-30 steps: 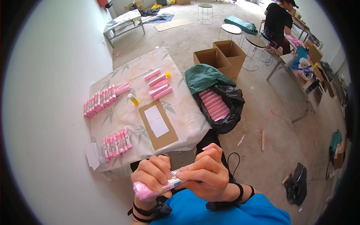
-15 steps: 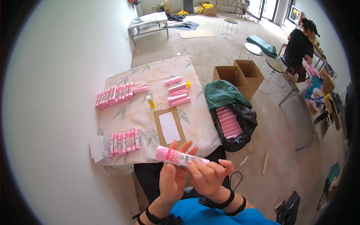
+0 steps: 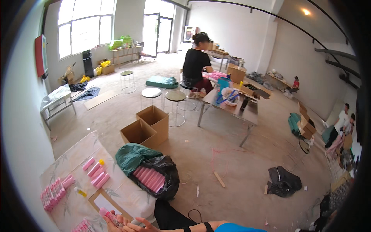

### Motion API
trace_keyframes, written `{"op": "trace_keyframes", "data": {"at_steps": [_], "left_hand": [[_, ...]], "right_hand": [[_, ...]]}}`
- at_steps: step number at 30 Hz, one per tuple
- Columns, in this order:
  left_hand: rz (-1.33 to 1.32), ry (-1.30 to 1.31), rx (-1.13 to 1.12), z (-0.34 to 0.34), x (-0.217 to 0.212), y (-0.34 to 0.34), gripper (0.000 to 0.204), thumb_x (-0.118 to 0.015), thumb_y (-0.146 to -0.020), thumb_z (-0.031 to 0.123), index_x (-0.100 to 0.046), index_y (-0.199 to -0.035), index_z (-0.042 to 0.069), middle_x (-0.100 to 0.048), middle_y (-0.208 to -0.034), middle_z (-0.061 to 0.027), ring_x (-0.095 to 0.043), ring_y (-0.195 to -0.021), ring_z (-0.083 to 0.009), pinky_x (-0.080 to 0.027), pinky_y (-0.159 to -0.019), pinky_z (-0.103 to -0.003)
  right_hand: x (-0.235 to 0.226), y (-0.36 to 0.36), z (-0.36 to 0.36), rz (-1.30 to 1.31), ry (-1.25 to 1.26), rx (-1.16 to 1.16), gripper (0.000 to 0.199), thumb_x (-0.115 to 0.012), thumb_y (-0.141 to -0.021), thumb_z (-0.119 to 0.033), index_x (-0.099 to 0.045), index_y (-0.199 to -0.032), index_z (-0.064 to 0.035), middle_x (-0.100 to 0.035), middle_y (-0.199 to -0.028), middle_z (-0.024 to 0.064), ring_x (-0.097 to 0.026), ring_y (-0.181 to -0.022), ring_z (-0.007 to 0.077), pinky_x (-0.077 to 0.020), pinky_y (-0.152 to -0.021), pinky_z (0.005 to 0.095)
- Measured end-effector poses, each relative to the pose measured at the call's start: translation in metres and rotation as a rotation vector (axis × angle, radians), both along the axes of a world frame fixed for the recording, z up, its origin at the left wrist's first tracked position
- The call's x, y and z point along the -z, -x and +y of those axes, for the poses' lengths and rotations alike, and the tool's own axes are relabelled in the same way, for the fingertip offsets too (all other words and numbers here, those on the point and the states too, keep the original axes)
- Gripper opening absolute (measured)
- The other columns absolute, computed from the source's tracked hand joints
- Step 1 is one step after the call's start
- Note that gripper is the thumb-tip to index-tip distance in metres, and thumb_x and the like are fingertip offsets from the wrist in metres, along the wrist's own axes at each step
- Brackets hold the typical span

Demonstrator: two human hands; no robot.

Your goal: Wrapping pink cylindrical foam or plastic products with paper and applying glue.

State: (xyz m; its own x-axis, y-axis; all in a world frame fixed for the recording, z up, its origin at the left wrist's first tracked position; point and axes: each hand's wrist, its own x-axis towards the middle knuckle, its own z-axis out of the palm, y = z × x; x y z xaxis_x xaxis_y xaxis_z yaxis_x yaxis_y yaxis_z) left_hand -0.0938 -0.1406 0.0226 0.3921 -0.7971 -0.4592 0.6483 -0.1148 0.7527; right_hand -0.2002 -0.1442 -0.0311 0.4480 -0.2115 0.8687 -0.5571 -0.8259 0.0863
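Observation:
At the lower edge, a pink plastic bag roll with a printed label is held above the near side of the table. My left hand is closed around it from below. My right hand closes on its near end, partly cut off by the picture's edge. Just beyond lies a brown cardboard piece with a white paper on it. A yellow glue stick stands beside the board. Several unlabelled pink rolls lie farther back, with a yellow cap by them. Labelled rolls are stacked at the left.
Right of the table sits a black and green bag full of pink rolls. Two open cardboard boxes, stools and a cluttered metal table stand beyond. A seated person in black works there.
My view has swung up and to the right, showing more of the room. The table and my hands now sit at the lower left. Both hands stay at the pink roll.

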Motion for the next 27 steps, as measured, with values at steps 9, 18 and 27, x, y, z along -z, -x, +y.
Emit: {"op": "trace_keyframes", "data": {"at_steps": [9, 18, 27], "left_hand": [[-0.117, 0.07, 0.187, -0.03, 0.045, -0.001, 0.033, -0.041, -0.102, 0.046, -0.047, -0.122, 0.02, -0.052, -0.074, 0.0012, -0.038, -0.053, -0.0106, -0.037, -0.053, -0.023], [0.162, 0.463, 0.693, -0.043, 0.065, -0.004, 0.053, -0.035, -0.096, 0.065, -0.055, -0.116, 0.02, -0.052, -0.063, -0.0035, -0.026, -0.034, -0.0121, -0.022, -0.029, -0.027], [0.995, 0.631, 1.131, -0.049, 0.106, -0.037, 0.052, -0.041, -0.095, 0.046, -0.059, -0.121, 0.004, -0.064, -0.116, -0.0221, -0.061, -0.102, -0.0438, -0.045, -0.09, -0.066]], "right_hand": [[-0.003, 0.069, 0.011, -0.038, -0.159, -0.058, 0.022, -0.053, -0.092, -0.015, -0.066, -0.104, -0.0025, -0.063, -0.113, 0.0135, -0.059, -0.111, 0.0273, -0.0259, -0.109, 0.0678], [0.061, 0.119, 0.007, -0.201, -0.72, 0.082, 0.016, -0.055, -0.088, -0.015, -0.064, -0.097, -0.004, -0.064, -0.105, 0.0158, -0.064, -0.093, 0.0329, -0.053, -0.073, 0.0413], [0.136, 0.112, 0.013, 0.066, -0.92, -0.042, 0.004, -0.055, -0.084, -0.012, -0.058, -0.086, -0.0094, -0.062, -0.087, 0.0122, -0.062, -0.069, 0.0325, -0.0497, -0.06, 0.0428]]}}
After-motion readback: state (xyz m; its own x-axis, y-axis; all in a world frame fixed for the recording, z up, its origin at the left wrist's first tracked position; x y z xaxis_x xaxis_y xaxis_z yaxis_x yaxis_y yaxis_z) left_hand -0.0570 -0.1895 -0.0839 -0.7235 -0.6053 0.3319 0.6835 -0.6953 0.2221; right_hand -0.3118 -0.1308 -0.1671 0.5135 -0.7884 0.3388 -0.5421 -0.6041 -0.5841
